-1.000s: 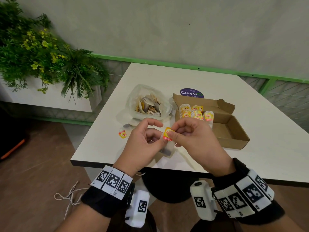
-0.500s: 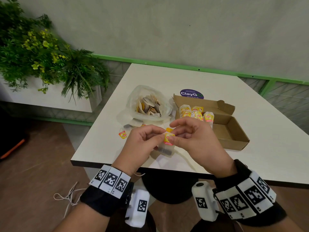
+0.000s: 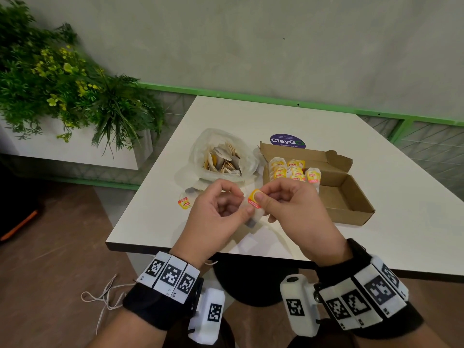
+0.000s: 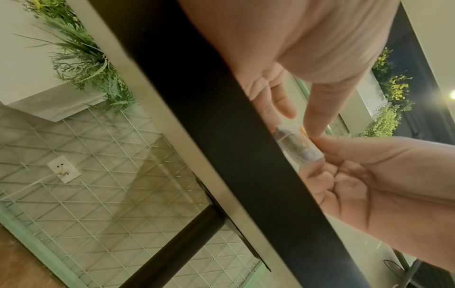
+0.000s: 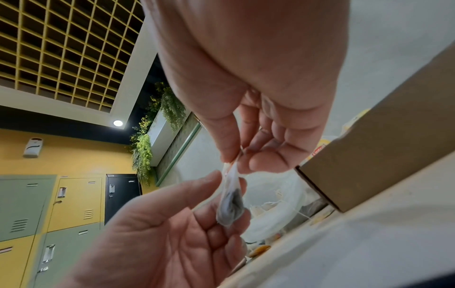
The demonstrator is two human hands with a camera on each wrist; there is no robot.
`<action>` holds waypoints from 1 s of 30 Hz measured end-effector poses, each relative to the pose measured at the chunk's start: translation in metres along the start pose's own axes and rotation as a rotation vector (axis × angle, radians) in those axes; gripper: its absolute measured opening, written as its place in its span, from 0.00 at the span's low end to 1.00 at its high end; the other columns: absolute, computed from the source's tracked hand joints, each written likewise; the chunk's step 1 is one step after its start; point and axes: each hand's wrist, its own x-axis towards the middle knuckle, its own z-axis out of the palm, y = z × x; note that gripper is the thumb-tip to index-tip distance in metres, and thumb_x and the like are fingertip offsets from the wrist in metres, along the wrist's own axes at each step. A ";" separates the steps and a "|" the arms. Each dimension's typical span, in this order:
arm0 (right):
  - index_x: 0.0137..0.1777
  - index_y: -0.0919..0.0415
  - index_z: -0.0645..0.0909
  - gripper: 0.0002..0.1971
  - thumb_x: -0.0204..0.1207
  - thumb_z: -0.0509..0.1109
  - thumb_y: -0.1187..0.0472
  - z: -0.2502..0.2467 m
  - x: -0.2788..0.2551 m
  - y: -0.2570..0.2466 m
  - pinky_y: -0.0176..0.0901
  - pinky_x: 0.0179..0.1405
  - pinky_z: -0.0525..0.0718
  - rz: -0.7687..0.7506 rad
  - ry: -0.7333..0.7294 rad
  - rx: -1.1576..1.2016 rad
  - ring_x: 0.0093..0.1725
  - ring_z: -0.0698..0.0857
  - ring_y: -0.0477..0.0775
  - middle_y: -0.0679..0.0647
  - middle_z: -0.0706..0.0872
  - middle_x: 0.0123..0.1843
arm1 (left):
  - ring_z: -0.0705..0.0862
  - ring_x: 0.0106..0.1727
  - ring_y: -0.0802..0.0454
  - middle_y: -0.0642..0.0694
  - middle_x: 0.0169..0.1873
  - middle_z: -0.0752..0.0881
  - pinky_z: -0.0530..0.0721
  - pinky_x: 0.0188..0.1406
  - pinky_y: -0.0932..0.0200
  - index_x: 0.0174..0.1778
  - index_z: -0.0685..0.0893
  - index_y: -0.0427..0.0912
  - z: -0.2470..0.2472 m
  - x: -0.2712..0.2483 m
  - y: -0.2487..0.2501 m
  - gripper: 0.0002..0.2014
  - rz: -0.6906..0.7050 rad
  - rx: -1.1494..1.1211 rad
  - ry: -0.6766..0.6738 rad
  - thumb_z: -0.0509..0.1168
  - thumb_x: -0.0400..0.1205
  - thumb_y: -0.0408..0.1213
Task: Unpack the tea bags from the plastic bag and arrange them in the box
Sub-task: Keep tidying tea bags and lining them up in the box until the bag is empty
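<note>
Over the table's near edge both hands hold one tea bag [image 3: 254,217]. My right hand [image 3: 261,200] pinches its top and the yellow-red tag [image 3: 253,198] under the thumb. My left hand [image 3: 244,209] pinches the bag's side with thumb and curled fingers. In the right wrist view the tea bag [image 5: 231,204] hangs dark-bottomed between right hand [image 5: 237,161] and left hand [image 5: 221,187]. The clear plastic bag [image 3: 200,149] holds several tea bags. The brown box [image 3: 351,204] lies open, with several tea bags [image 3: 288,169] standing in its left end.
A loose tea bag [image 3: 184,202] lies on the white table [image 3: 389,234] left of my hands. A purple sticker [image 3: 287,141] sits behind the box. A planter with green foliage [image 3: 70,91] stands left of the table. The black table edge [image 4: 221,117] crosses the left wrist view.
The hands have stayed together at the table's front. The tag has risen slightly after dipping, and the left index finger has curled back from over the tea bag.
</note>
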 end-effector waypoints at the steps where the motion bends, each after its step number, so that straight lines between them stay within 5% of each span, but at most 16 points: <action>1: 0.43 0.64 0.87 0.04 0.77 0.78 0.65 0.001 0.000 0.001 0.38 0.29 0.82 0.002 0.012 0.009 0.29 0.83 0.46 0.64 0.89 0.36 | 0.91 0.37 0.47 0.44 0.35 0.92 0.87 0.40 0.57 0.48 0.83 0.38 0.000 0.001 -0.001 0.11 0.014 0.027 0.004 0.77 0.77 0.22; 3: 0.43 0.66 0.86 0.05 0.77 0.77 0.65 0.002 0.000 0.003 0.37 0.28 0.81 0.005 0.023 0.019 0.28 0.82 0.45 0.63 0.88 0.35 | 0.90 0.37 0.51 0.47 0.34 0.91 0.87 0.41 0.60 0.45 0.87 0.37 0.000 0.002 -0.002 0.10 0.033 0.068 0.005 0.78 0.75 0.21; 7: 0.44 0.66 0.86 0.05 0.78 0.77 0.64 0.004 -0.001 0.005 0.39 0.30 0.82 0.010 0.040 0.023 0.30 0.83 0.46 0.67 0.89 0.39 | 0.91 0.39 0.43 0.41 0.36 0.93 0.90 0.47 0.50 0.47 0.90 0.36 0.000 0.004 -0.002 0.09 0.003 0.049 0.008 0.79 0.74 0.22; 15: 0.43 0.59 0.86 0.04 0.78 0.77 0.61 0.007 -0.001 0.008 0.48 0.40 0.88 -0.034 0.089 -0.051 0.39 0.88 0.57 0.57 0.90 0.39 | 0.91 0.34 0.54 0.45 0.31 0.93 0.85 0.40 0.66 0.44 0.93 0.34 0.004 0.003 0.000 0.06 0.008 0.100 0.051 0.78 0.75 0.22; 18: 0.44 0.58 0.86 0.03 0.78 0.78 0.61 0.007 -0.002 0.008 0.51 0.41 0.89 -0.041 0.087 -0.058 0.38 0.88 0.57 0.57 0.90 0.39 | 0.92 0.38 0.49 0.46 0.32 0.93 0.88 0.45 0.60 0.43 0.95 0.38 0.008 0.001 -0.002 0.03 0.025 0.166 0.064 0.79 0.76 0.26; 30: 0.42 0.61 0.85 0.05 0.79 0.76 0.65 0.006 -0.004 0.001 0.33 0.32 0.81 -0.082 -0.025 -0.021 0.32 0.84 0.46 0.57 0.89 0.35 | 0.91 0.38 0.49 0.42 0.33 0.92 0.87 0.45 0.58 0.41 0.93 0.35 0.001 0.002 -0.002 0.04 0.068 0.138 -0.042 0.76 0.78 0.23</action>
